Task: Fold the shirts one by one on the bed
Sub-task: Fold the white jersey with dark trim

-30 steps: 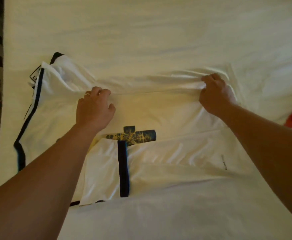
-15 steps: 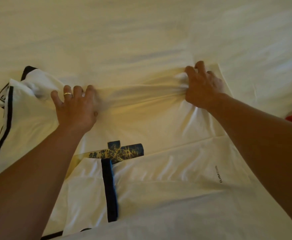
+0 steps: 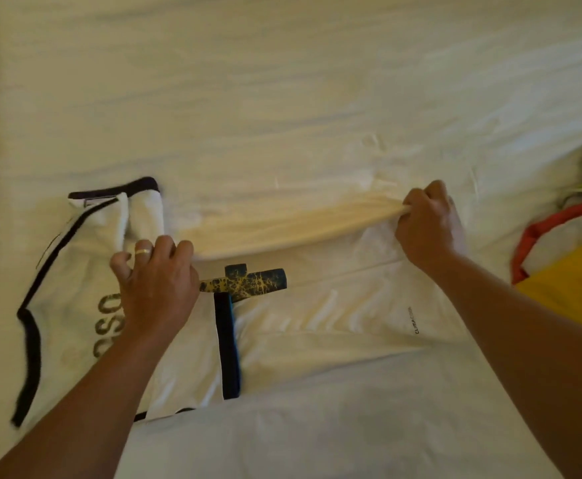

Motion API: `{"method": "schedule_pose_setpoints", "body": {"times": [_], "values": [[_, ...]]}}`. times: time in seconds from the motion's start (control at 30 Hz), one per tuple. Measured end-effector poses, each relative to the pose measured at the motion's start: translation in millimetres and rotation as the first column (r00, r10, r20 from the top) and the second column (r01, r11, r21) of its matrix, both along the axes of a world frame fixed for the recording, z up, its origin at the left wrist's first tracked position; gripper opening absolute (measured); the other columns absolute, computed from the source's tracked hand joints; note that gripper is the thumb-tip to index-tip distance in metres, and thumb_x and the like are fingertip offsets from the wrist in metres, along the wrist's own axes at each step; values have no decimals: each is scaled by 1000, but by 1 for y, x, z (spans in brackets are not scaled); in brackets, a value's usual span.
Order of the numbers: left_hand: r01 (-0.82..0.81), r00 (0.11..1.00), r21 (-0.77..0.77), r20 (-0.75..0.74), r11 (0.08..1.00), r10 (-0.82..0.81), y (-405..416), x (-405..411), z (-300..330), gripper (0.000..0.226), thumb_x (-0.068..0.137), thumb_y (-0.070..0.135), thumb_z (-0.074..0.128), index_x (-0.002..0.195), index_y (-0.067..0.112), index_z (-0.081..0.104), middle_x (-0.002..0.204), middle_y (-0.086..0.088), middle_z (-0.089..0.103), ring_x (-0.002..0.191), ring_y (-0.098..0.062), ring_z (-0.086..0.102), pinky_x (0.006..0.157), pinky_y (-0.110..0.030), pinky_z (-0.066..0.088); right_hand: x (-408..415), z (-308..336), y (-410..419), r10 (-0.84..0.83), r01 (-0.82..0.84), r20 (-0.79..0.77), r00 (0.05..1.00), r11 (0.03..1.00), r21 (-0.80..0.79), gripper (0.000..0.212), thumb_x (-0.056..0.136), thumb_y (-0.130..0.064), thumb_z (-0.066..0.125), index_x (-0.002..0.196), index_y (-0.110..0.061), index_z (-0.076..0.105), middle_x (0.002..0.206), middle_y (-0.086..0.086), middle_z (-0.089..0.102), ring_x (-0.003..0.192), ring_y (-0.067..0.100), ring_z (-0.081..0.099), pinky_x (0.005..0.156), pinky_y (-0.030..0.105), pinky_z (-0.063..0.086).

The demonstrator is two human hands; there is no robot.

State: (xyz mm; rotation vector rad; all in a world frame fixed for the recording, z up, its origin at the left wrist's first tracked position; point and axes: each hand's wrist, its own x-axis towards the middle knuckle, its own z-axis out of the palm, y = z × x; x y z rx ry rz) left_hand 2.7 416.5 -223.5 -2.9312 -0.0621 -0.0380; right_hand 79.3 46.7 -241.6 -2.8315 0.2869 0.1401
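Now the white jersey with black trim [image 3: 317,316] lies across the white-sheeted bed [image 3: 282,81], its far edge lifted into a taut ridge where half a second ago it was pressed flat. The left hand [image 3: 154,285], earlier splayed on the cloth, curls its fingers over the fabric near the collar end, a gold ring on one finger. The right hand [image 3: 427,226], earlier pressing down, pinches the raised edge. The hands stand well apart. At far right lies a red, white and yellow pile of garments [image 3: 565,264].
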Motion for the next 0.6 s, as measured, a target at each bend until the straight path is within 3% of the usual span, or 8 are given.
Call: {"method": "schedule_pose_setpoints", "body": {"times": [0.1, 0.3, 0.4, 0.53, 0.6], "values": [[29, 999, 30, 12, 999, -30, -4, -32, 0, 7, 87, 9, 64, 86, 16, 62, 82, -6, 54, 91, -36, 53, 82, -47, 29, -31, 6, -8, 4, -7, -65, 998, 999, -40, 17, 86, -2, 58, 103, -4, 62, 110, 17, 47, 86, 43, 58, 69, 40, 43], [178, 984, -34, 26, 983, -177, -4, -63, -4, 14, 92, 22, 53, 83, 14, 59, 76, -7, 55, 75, -33, 53, 70, -43, 30, -58, 7, -27, 28, -49, -168, 985, 991, -121, 17, 89, 2, 54, 103, -7, 55, 109, 13, 44, 81, 41, 59, 68, 43, 48], [244, 969, -89, -21, 966, -247, -1, -71, -12, 19, 94, 22, 50, 83, 12, 62, 74, -6, 57, 73, -34, 52, 65, -43, 31, -63, 4, -33, 4, -36, -200, 980, 988, -153, 17, 89, 2, 53, 103, -8, 55, 108, 13, 44, 79, 34, 51, 67, 40, 41], [209, 967, -88, -132, 974, -220, -2, -79, -20, 26, 90, 23, 49, 104, 16, 70, 82, -4, 64, 79, -35, 57, 68, -45, 35, -70, 2, -39, -27, -12, -227, 974, 985, -172, 24, 89, 1, 53, 111, -9, 58, 112, 12, 44, 96, 37, 53, 72, 41, 44], [204, 962, -69, -172, 977, -213, -7, -81, -17, 28, 88, 26, 49, 100, 17, 72, 83, -4, 63, 81, -34, 56, 69, -44, 33, -73, 3, -42, -6, -53, -272, 962, 977, -207, 27, 88, -7, 53, 113, -14, 60, 114, 8, 46, 103, 34, 51, 79, 42, 46]]}}
